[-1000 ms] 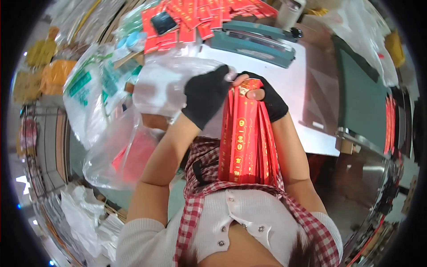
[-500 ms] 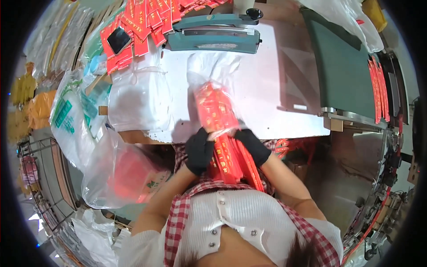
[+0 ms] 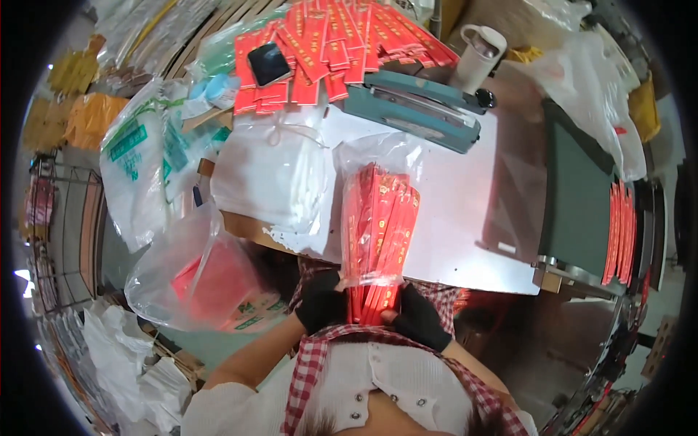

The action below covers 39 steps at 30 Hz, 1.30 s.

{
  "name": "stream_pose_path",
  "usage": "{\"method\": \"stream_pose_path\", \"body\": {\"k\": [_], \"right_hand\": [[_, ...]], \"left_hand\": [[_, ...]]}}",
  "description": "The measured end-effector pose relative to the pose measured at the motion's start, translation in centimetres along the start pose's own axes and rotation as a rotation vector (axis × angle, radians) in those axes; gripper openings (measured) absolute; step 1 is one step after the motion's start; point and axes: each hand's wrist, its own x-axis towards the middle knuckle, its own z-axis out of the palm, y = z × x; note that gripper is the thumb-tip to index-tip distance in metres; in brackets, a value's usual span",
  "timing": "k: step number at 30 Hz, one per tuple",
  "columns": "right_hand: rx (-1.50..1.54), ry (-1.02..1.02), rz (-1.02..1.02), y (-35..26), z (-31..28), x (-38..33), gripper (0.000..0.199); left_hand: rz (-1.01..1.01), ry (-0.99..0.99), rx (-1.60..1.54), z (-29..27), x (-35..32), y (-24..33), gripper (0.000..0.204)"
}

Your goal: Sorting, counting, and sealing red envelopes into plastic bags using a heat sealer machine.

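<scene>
A bundle of long red packets [image 3: 372,304] with gold print sits mostly inside a clear plastic bag [image 3: 371,149]. The packets' near ends stick out of the bag's mouth, close to my apron. My left hand [image 3: 322,301], in a black fingerless glove, is closed on the bundle's left side at the mouth of the bag. On the other side, my right hand [image 3: 419,317], gloved the same way, grips the bundle with its thumb over the packets. The bag's far part rests over the white tabletop [image 3: 458,211].
A teal bar sealer [image 3: 411,116] stands beyond the bag, with a white mug [image 3: 480,54] behind it. Loose red packets [image 3: 313,43] pile up at far left under a phone [image 3: 269,64]. A stack of clear bags [image 3: 265,174] lies left; a green conveyor belt [image 3: 582,211] runs at right.
The packets have gone deeper into the bag, and its mouth is nearer to my body. Both hands have moved toward me along the bundle. The head view has shifted.
</scene>
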Motion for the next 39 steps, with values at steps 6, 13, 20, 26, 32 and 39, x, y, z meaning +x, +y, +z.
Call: {"method": "stream_pose_path", "body": {"k": [6, 13, 20, 26, 32, 39], "right_hand": [[-0.353, 0.413, -0.619, -8.9, -5.4, 17.9, 0.022], [-0.550, 0.446, -0.250, -19.9, -3.2, 38.8, 0.054], [0.282, 0.179, -0.448, -11.2, -3.9, 25.9, 0.041], [-0.386, 0.064, -0.053, 7.6, -2.8, -5.9, 0.036], [-0.139, -0.009, 0.192, 10.5, -1.2, -12.1, 0.039], [0.179, -0.435, -0.248, 6.1, -0.6, -5.3, 0.046]], "left_hand": [[0.577, 0.285, 0.700, -0.6, 6.3, 5.5, 0.023], [0.426, -0.033, 0.864, 1.4, 6.8, 4.6, 0.028], [0.318, -0.078, 0.771, -1.0, 8.9, 3.2, 0.025], [0.373, 0.020, 0.810, 0.8, 12.1, 4.6, 0.030], [0.528, 0.034, 0.899, 3.5, 9.9, 6.1, 0.020], [0.682, 0.421, 0.963, 0.7, 10.0, 4.2, 0.014]]}}
